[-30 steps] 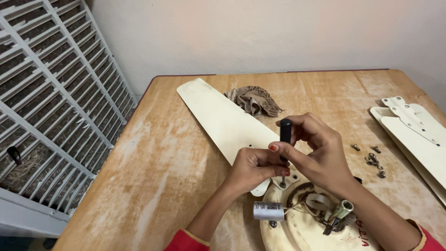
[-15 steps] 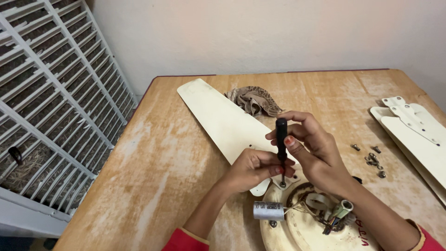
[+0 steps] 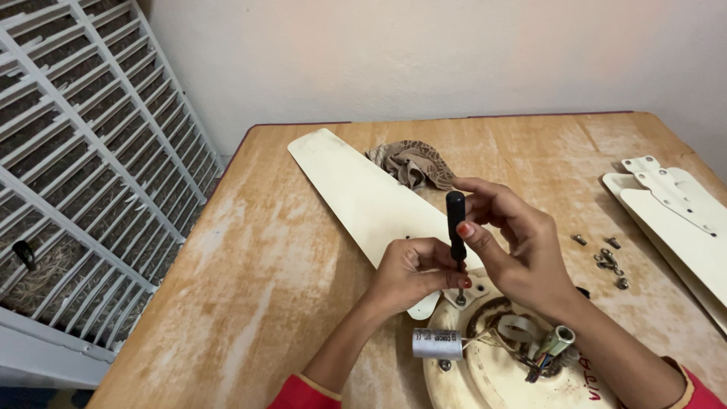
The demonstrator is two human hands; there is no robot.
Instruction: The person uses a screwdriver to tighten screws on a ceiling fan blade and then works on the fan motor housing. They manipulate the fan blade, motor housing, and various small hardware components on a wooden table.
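the right hand (image 3: 522, 250) grips the upright screwdriver (image 3: 456, 227), its tip on a screw (image 3: 460, 299) at the blade (image 3: 363, 193) bracket on the motor (image 3: 485, 363). the left hand (image 3: 413, 273) pinches the shaft low. best to keep it vertical and press down while turning.

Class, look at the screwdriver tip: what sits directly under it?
Under the screwdriver a screw stands in a cream blade bracket on the fan motor. The left hand covers the blade's end there.
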